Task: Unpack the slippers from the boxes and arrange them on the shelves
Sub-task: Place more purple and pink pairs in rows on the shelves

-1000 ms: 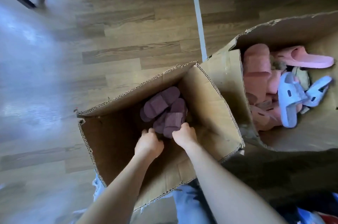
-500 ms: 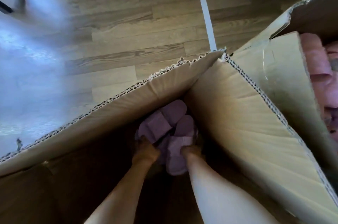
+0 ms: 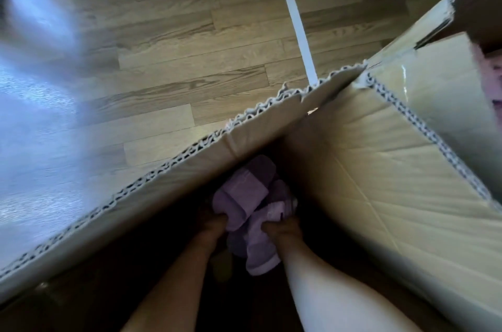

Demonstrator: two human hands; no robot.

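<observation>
Both my arms reach deep into a tall cardboard box (image 3: 380, 182). Several purple slippers lie at its dark bottom. My left hand (image 3: 213, 225) grips the upper purple slipper (image 3: 244, 193) by its edge. My right hand (image 3: 281, 228) holds a lighter purple slipper (image 3: 260, 253) by its strap. The fingers of both hands are partly hidden among the slippers. A second box (image 3: 445, 82) stands to the right, with a bit of pink slipper (image 3: 489, 79) showing inside it.
The near box's corrugated rim (image 3: 163, 168) runs across the view close to my head. A wood-plank floor (image 3: 163, 60) lies beyond it, crossed by a white strip (image 3: 296, 19). Bright glare covers the floor at left.
My head has dropped closer to the box, so its walls fill the view. My hands went from touching the slippers to gripping them, and the slippers have shifted slightly.
</observation>
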